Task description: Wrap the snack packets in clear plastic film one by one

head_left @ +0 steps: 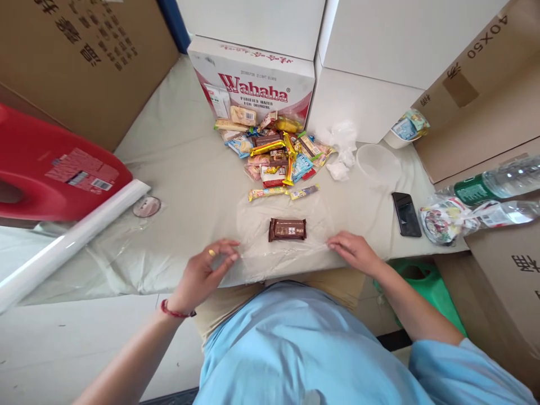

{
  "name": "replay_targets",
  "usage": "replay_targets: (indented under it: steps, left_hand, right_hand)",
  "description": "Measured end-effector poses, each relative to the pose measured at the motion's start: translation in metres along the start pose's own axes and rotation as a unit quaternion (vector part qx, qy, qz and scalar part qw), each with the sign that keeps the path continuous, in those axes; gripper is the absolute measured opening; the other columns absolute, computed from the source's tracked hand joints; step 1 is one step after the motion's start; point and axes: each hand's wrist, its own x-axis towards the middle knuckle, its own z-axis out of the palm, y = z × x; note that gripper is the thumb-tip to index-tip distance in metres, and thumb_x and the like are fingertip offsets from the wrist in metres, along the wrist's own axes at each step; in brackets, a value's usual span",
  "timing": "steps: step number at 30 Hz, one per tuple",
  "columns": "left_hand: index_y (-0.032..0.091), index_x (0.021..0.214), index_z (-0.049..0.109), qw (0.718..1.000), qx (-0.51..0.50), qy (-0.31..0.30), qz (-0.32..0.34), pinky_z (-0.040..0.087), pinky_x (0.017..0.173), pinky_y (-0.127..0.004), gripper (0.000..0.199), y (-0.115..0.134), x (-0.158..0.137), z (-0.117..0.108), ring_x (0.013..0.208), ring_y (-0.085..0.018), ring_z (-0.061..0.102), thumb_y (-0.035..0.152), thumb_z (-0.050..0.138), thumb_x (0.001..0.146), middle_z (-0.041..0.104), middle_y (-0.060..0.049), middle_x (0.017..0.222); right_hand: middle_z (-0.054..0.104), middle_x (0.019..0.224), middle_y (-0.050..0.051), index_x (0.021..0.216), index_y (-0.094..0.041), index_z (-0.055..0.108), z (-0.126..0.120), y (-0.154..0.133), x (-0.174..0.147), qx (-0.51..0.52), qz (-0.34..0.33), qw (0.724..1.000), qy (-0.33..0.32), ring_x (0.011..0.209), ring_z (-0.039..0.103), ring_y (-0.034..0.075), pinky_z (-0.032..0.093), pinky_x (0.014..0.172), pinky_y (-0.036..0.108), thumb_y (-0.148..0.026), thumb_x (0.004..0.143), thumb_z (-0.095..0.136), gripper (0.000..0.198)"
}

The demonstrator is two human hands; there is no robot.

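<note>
at the bottom centre of the frame, the wearer's light blue shirt (304, 343) meets the near edge of a table (198, 185) covered in pale plastic. just above the shirt, left of centre, is the left hand (213, 271), with a ring and a red bracelet (175, 310); its thumb and forefinger stand slightly apart at the left edge of a clear plastic sheet (270, 261), and whether they have hold of it i cannot tell. right of centre, the right hand (354, 251) has its fingertips pinched together on the sheet's right edge. between the hands, in the middle of the frame, a brown wrapped snack (287, 229) lies flat on the sheet, touched by neither hand. farther right, a black phone (406, 214) lies on the table. beyond the snack, two slim wrapped sticks (268, 193) lie before a heap of colourful packets (274, 152). behind the heap, at upper centre, stands a red and white wahaha water carton (257, 73), with white boxes (371, 56) to its right.
</note>
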Motion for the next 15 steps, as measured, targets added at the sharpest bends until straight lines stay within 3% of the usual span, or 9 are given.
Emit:
replay_targets:
  steps: [4, 7, 9, 11, 13, 15]
  left_hand:
    - [0.024, 0.088, 0.062, 0.995, 0.022, 0.066, -0.072, 0.057, 0.094, -0.041, 0.030, -0.002, 0.053, -0.009, 0.097, -0.025, 0.072, 0.054, 0.057, 0.087, 0.079, -0.008, 0.102]
    - [0.023, 0.084, 0.061, 0.971, 0.019, 0.203, -0.123, 0.059, 0.083, -0.039, 0.026, -0.004, 0.080, -0.016, 0.080, -0.022, 0.069, 0.049, 0.059, 0.084, 0.074, -0.005, 0.084]
    - [0.022, 0.090, 0.061, 0.943, 0.019, 0.307, -0.131, 0.059, 0.085, -0.040, 0.026, -0.002, 0.078, -0.018, 0.083, -0.022, 0.068, 0.047, 0.056, 0.087, 0.071, -0.006, 0.089]
    - [0.020, 0.097, 0.059, 0.913, 0.055, 0.394, -0.090, 0.056, 0.096, -0.045, 0.024, 0.008, 0.058, -0.014, 0.099, -0.024, 0.068, 0.042, 0.053, 0.092, 0.069, -0.010, 0.100]
    - [0.021, 0.095, 0.058, 0.873, 0.137, 0.467, 0.021, 0.053, 0.101, -0.049, 0.015, 0.025, 0.026, 0.000, 0.107, -0.026, 0.066, 0.035, 0.056, 0.092, 0.067, -0.011, 0.099]
    - [0.024, 0.097, 0.059, 0.868, 0.183, 0.431, 0.167, 0.054, 0.094, -0.046, 0.010, 0.046, -0.006, 0.026, 0.100, -0.026, 0.069, 0.026, 0.063, 0.088, 0.068, -0.007, 0.091]
  right_hand:
    - [0.073, 0.084, 0.003, 0.100, -0.021, 0.071, -0.016, 0.004, 0.050, 0.067, 0.077, 0.994, 0.038, 0.077, 0.066, 0.018, 0.052, 0.073, 0.031, -0.048, 0.095, 0.054, 0.032]
    - [0.066, 0.071, -0.001, 0.092, -0.019, 0.069, -0.013, 0.011, 0.083, 0.093, 0.136, 0.985, 0.042, 0.064, 0.057, 0.015, 0.044, 0.062, 0.027, -0.048, 0.086, 0.057, 0.032]
    - [0.063, 0.066, -0.002, 0.088, -0.019, 0.068, -0.009, 0.014, 0.096, 0.107, 0.161, 0.981, 0.028, 0.060, 0.053, 0.014, 0.040, 0.059, 0.025, -0.048, 0.082, 0.058, 0.031]
    - [0.061, 0.065, -0.003, 0.087, -0.019, 0.068, -0.008, 0.014, 0.102, 0.119, 0.167, 0.979, 0.013, 0.060, 0.051, 0.014, 0.038, 0.057, 0.025, -0.048, 0.080, 0.059, 0.032]
    - [0.060, 0.065, -0.003, 0.087, -0.019, 0.068, -0.009, 0.013, 0.104, 0.125, 0.165, 0.978, 0.007, 0.060, 0.052, 0.014, 0.037, 0.058, 0.025, -0.049, 0.079, 0.061, 0.032]
    - [0.060, 0.064, -0.003, 0.086, -0.019, 0.067, -0.011, 0.011, 0.105, 0.129, 0.167, 0.978, 0.006, 0.061, 0.053, 0.014, 0.038, 0.059, 0.025, -0.050, 0.079, 0.061, 0.032]
